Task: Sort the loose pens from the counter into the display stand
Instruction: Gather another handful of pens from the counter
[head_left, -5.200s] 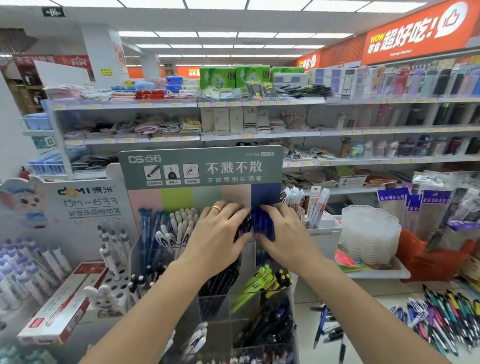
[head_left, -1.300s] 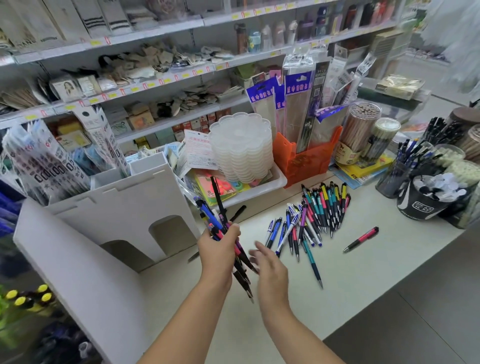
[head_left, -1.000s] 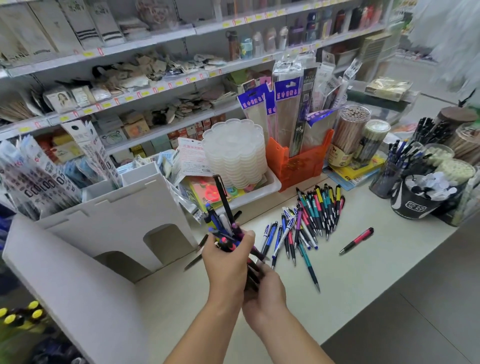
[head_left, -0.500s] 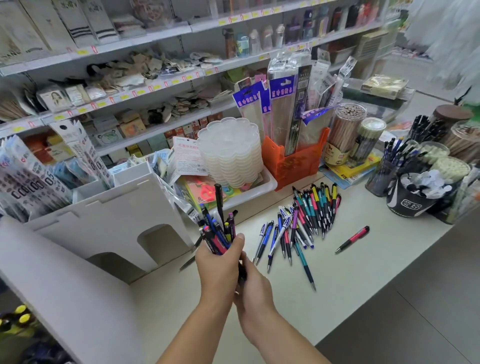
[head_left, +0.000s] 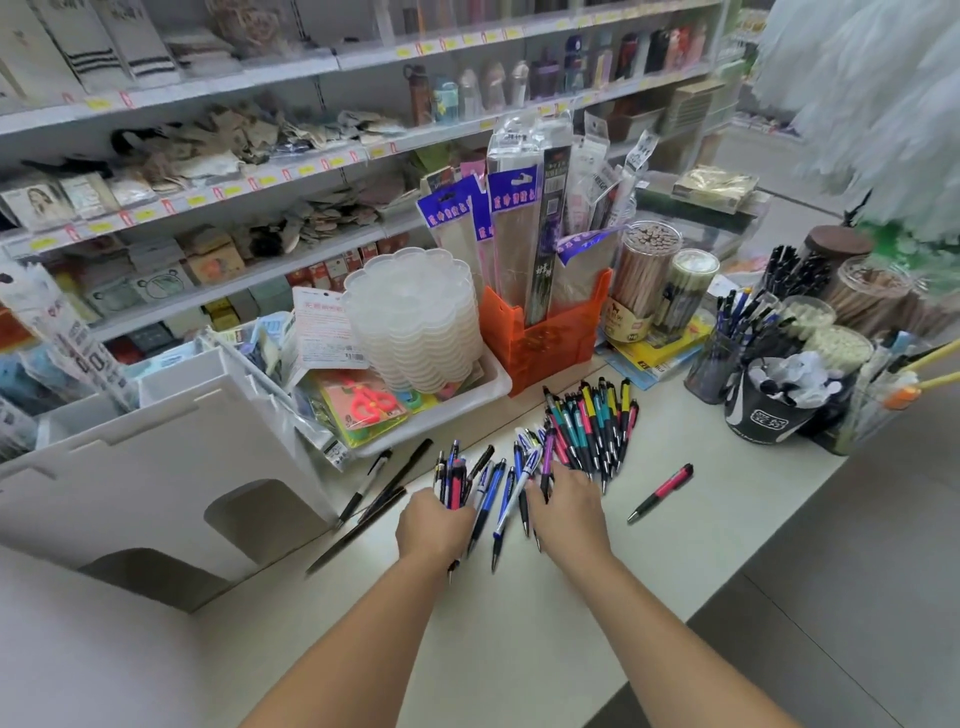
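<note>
The left hand (head_left: 434, 525) is gripping a bundle of pens (head_left: 453, 480), tips down near the worktop (head_left: 701, 519), probably to keep them gathered in one fist. The right hand (head_left: 563, 512) is lying over the loose pens (head_left: 587, 426), fingers curling into them as if raking up more; whether it is holding any, I cannot tell. The pens are slim, glossy plastic barrels with metal tips. A pink pen (head_left: 661, 492) is lying apart. The display stand is not showing.
</note>
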